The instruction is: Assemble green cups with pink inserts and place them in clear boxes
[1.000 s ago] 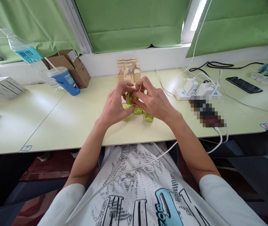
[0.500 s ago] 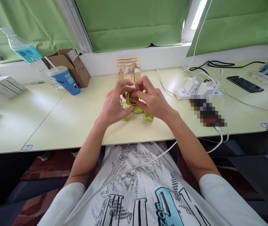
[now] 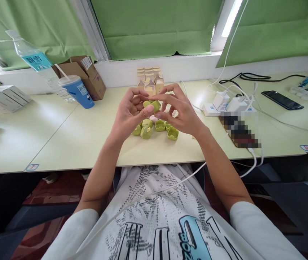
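Green cases (image 3: 145, 132) look smooth plstc, tabletop (image 3: 94, 137) smooth w/ sheen, brown box (image 3: 96, 86) matt cardbd.

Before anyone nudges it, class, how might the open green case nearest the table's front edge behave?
The open green case would probably slide, not roll, given its squarish outline and low seat on the table. Its walls look like hard plastic, so likely stiff; the hollow inside suggests lightness.

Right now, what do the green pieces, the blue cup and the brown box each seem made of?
Green pieces: probably smooth moulded plastic, given even colour and rounded edges. Blue cup: smooth plastic or coated paper; its even surface fits either. Brown box: likely matt cardboard, given folded flaps.
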The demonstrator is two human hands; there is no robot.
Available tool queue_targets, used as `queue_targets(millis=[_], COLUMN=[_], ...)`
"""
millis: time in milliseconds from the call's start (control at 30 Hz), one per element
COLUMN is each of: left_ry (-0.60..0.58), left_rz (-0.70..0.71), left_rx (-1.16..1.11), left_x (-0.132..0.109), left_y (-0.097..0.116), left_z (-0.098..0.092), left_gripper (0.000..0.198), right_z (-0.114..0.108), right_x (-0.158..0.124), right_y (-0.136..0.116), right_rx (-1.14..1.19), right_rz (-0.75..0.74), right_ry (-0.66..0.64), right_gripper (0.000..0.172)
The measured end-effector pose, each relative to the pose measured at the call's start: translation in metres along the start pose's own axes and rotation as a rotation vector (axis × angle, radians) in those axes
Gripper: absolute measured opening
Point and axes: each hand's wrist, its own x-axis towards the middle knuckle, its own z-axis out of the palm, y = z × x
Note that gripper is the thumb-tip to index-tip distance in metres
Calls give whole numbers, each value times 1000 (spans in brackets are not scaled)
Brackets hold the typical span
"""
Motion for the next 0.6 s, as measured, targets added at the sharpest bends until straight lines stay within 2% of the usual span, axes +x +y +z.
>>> queue_targets(millis=[100, 200, 333, 433, 600], left_ry=[-43, -97, -76, -83, -95], left_rz=[-39, -82, -126, -164, -151], left_rx=[-91, -152, -219, -208, -122], left_x=[-1, 1, 4, 4, 5], left_y=[3, 4, 4, 3, 0], left_z=[0, 0, -1, -1, -1], left_gripper=[56, 61, 61, 65, 65], right_z=[2, 3, 2, 0, 0], right_x=[0, 1, 3, 4, 3], right_y=[3, 4, 2, 1, 2], right_rx=[97, 206, 342, 399, 404], right_rz=[37, 80, 91, 98, 118], right_ry=[-15, -29, 27, 14, 11], right_gripper=[36, 40, 41, 36, 23])
